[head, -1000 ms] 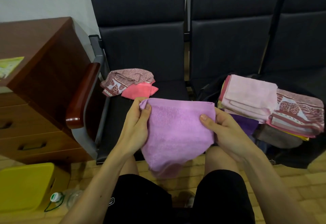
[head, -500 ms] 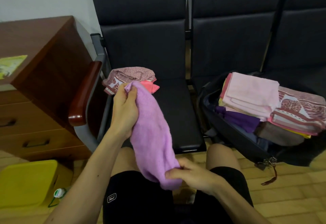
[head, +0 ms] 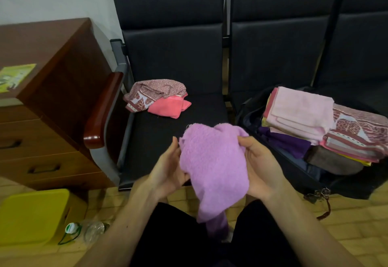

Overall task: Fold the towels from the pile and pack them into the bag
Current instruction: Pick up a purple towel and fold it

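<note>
Head view: purple towel (head: 214, 165) above lap, lower end blurred between knees. Right hand (head: 260, 168) pinching its edge; left hand (head: 168, 168) flat against it, fingers straight. Bag (head: 348, 184) cut off at right, packed with folded towels (head: 302, 109). Unfolded pile (head: 159, 98) on chair seat (head: 199, 119).

No legible text anywhere. Yellow-green printed sheet (head: 16, 76) on wooden cabinet (head: 54, 52), far left: print too blurred to read.
</note>
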Tool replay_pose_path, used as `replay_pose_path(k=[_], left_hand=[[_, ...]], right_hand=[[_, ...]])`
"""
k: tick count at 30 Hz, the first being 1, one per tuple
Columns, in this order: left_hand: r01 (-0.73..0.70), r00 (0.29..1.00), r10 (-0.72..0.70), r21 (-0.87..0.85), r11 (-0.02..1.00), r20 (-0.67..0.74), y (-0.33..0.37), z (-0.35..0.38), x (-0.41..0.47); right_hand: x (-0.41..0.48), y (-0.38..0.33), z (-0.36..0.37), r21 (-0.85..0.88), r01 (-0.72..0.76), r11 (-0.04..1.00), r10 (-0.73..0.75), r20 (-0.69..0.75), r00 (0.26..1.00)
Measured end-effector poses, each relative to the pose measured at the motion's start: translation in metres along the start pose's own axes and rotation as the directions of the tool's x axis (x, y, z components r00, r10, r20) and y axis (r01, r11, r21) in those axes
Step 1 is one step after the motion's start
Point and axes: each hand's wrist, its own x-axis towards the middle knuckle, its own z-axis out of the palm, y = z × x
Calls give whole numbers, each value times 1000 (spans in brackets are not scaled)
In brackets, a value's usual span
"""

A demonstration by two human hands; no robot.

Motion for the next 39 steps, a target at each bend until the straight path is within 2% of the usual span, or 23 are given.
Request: replay_pose_path(k=[3, 5, 7, 8, 10, 13, 15, 17, 19, 21, 22, 24, 27, 30, 34, 35, 37, 39], left_hand=[[47, 987, -53, 42, 998, 153, -17, 2, -6], [-20, 966, 10, 36, 999, 257, -24, -3, -7], [62, 941, -74, 46, 997, 331, -25, -4, -11], [96, 930, -129, 112, 989, 345, -23, -6, -11], [149, 918, -184, 124, 981, 353, -25, -18, -9], [108, 935, -152, 151, 983, 321, -21, -22, -10], [38, 926, -94, 160, 986, 365, -17, -18, -12], [-27, 946, -29, 168, 985, 322, -9, -12, -16], [-41, 982, 20, 104, 994, 187, 2, -5, -18], [-75, 991, 60, 132, 988, 117, 10, 3, -21], [-115, 990, 99, 178, 977, 100, 13, 8, -23], [-197, 980, 185, 260, 945, 71, 17, 14, -28], [-254, 967, 241, 334, 908, 83, 23, 21, -34], [-330, 941, 326, 457, 826, 90, 28, 22, -35], [-435, 874, 477, 583, 686, 92, 28, 19, -30], [-445, 863, 500, 576, 685, 72, 26, 19, -29], [-460, 842, 538, 559, 690, 28, 26, 20, -28], [-461, 824, 567, 581, 671, -1, 29, 22, -28]], right_hand=[[-1, -7, -1, -18, 26, 999, -27, -31, 999], [-2, -10, -3, -62, 43, 997, -47, -61, 997], [-2, -13, -6, -64, 50, 997, -56, -94, 994], [-3, -14, -6, -67, 47, 997, -55, -111, 992], [-4, -14, -8, -73, 41, 996, -53, -161, 986], [-6, -16, -17, -52, 85, 995, -95, -223, 970], [-7, -14, -26, 12, 102, 995, -94, -281, 955], [-9, -1, -27, 29, 54, 998, -41, -330, 943], [-15, 27, -29, 33, -71, 997, 77, -233, 969], [-24, 49, -34, -212, -209, 955, 143, -290, 946], [-26, 51, -35, -263, -195, 945, 110, -305, 946], [-26, 41, -36, -283, -74, 956, -2, -259, 966], [-21, 19, -25, -413, 33, 910, -175, -312, 934], [-18, 3, -19, -558, 15, 830, -259, -361, 896], [-10, -19, -19, -548, 22, 836, -347, -498, 795], [-9, -17, -19, -567, -2, 823, -335, -489, 805], [-10, -1, -20, -684, -118, 720, -259, -422, 869], [-9, 8, -25, -758, -134, 639, -286, -396, 873]])
